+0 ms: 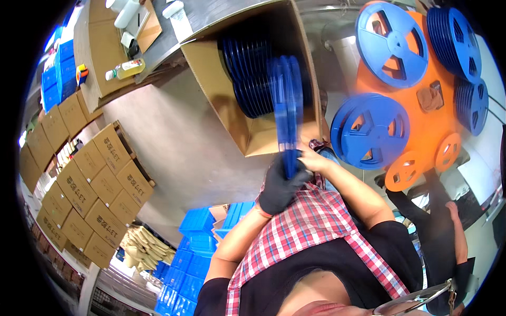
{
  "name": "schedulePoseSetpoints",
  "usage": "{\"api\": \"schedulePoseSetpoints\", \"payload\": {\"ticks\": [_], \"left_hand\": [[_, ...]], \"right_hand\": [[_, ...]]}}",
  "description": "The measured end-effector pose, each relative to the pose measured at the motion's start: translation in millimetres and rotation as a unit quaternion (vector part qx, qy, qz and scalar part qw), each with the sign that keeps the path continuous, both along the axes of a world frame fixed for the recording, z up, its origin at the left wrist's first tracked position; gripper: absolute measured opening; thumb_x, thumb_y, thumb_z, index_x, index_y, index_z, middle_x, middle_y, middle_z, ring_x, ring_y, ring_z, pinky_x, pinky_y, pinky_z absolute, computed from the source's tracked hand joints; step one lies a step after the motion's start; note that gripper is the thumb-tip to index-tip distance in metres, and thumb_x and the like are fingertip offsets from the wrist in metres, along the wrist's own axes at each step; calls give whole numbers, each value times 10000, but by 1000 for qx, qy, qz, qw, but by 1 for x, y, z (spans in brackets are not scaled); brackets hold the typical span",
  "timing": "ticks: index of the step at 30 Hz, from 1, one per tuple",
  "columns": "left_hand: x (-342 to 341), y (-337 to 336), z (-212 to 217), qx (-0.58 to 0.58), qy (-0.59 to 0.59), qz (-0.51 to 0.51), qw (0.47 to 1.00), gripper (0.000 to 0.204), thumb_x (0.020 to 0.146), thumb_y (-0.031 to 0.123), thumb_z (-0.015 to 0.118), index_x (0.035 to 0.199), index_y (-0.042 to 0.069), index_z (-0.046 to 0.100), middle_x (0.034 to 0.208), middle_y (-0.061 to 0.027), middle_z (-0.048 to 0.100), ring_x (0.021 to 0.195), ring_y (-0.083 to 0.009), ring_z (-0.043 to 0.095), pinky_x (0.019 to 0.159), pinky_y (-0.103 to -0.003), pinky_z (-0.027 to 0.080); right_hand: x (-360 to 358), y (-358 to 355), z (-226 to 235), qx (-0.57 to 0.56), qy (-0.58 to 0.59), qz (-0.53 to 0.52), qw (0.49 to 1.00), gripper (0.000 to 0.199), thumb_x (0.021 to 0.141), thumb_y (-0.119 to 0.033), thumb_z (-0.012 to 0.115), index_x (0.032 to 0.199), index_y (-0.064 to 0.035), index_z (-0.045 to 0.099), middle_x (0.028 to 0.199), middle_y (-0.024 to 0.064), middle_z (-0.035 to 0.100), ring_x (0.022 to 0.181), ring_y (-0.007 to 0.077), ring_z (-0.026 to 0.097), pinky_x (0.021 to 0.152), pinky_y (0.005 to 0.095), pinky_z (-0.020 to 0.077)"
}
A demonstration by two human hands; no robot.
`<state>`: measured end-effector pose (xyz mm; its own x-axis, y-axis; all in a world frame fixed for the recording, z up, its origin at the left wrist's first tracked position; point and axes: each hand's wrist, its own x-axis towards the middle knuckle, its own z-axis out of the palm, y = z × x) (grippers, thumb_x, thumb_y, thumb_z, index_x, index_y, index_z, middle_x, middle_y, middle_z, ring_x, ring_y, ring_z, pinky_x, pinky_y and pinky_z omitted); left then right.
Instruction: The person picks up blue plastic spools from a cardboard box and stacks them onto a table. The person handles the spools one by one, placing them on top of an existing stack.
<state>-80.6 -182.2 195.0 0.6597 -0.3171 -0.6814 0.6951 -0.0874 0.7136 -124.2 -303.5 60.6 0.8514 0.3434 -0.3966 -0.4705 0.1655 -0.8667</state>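
A small stack of blue plastic reels (287,105), seen edge-on and smeared by motion, stands upright at the mouth of an open cardboard box (232,124). My left hand (282,187), in a black glove, is closed round the near edge of the stack. On the other side of that edge is my right hand (313,159), its fingers curled in against the reels and partly hidden. Inside the box, more dark blue reels (250,79) stand on edge in two rows.
Right of the box, an orange surface (421,118) bears blue reels (392,45) and smaller orange reels (403,171). A grey table (205,13) with a bottle (125,69) lies far left. Stacked cartons (87,195) and blue bins (184,268) stand left. Another person (440,231) is at right.
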Motion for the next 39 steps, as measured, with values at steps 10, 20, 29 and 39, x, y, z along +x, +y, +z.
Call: {"api": "schedulePoseSetpoints", "payload": {"ticks": [10,20,29,39], "left_hand": [[-2,-3,-83,-205,24,-72,976,562,767,208,711,1189,-1,405,1036,-107,549,967,-188,549,837,-305,442],[-130,123,-132,188,51,-45,980,345,841,184,601,1114,1,497,945,-154,623,879,-228,615,767,-312,481],[-185,137,-150,173,174,70,967,282,857,138,575,1092,-5,511,915,-82,608,847,-131,582,767,-264,469],[-180,139,-154,163,191,92,964,249,861,127,571,1063,-12,527,979,-101,588,905,-162,565,807,-280,453]], "right_hand": [[43,-11,-43,5,206,27,978,426,739,-181,695,1099,-3,554,1006,68,575,964,168,536,853,302,437],[153,-24,-102,-63,262,-181,946,468,673,-191,695,1091,-23,568,984,88,584,911,224,561,801,367,472],[182,-18,-153,-76,170,-175,967,323,810,-241,608,1064,-43,583,935,48,609,843,160,567,775,282,469],[94,-27,-224,-66,348,-443,823,374,906,-393,461,1097,-87,561,988,34,598,930,171,551,882,315,410]]}}
